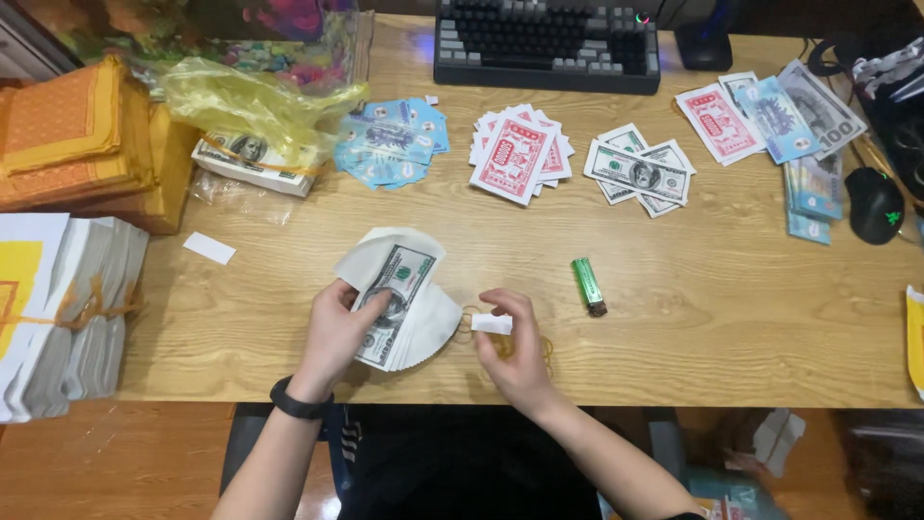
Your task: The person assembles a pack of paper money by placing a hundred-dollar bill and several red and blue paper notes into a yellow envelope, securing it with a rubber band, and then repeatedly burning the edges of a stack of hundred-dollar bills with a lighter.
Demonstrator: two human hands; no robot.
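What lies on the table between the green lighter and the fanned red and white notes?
Only bare wooden table lies between green lighter and red and white notes, head view.

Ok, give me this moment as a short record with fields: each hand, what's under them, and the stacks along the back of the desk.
left hand: the left hand grips a fanned stack of banknote-style paper with white sheets behind it
right hand: the right hand pinches a small white paper strip
surface: wooden desk
near right hand: green lighter lying flat, apart from the hand
back row: blue notes, red-and-white notes, grey-green notes
far edge: keyboard
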